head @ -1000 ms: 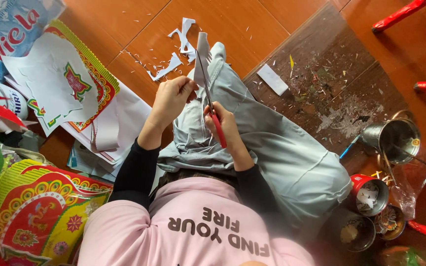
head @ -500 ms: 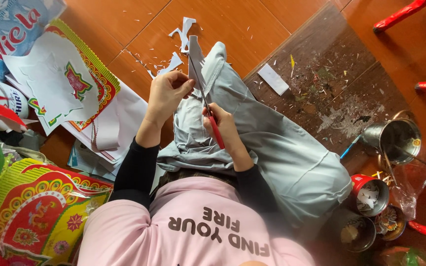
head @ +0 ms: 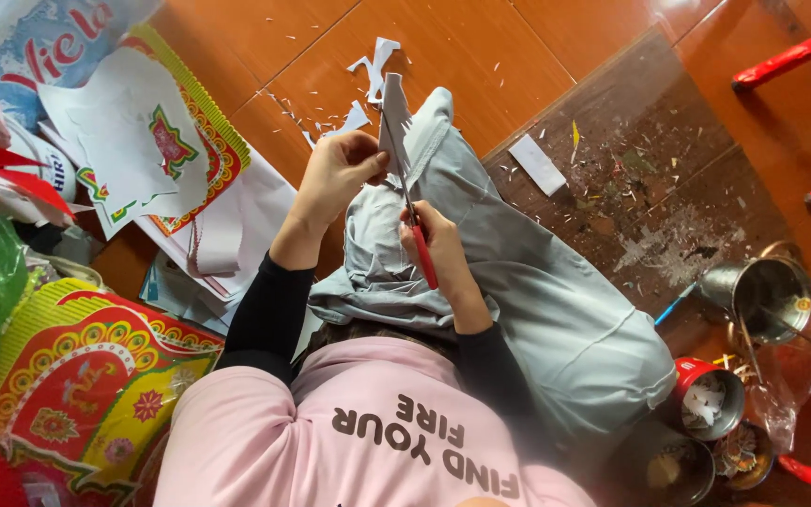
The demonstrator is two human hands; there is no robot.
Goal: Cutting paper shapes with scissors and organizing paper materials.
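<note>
snipping white paper (head: 393, 117) with red-handled scissors (head: 417, 235); left hand (head: 338, 174) shifted lower.

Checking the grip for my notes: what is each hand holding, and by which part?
Left hand pinches the white paper piece at its lower edge; right hand holds the scissors by their red handles.

pink top with dark lettering at the frame's bottom centre; black sleeves reach both wrists. grey trousers cover the legs.
</note>
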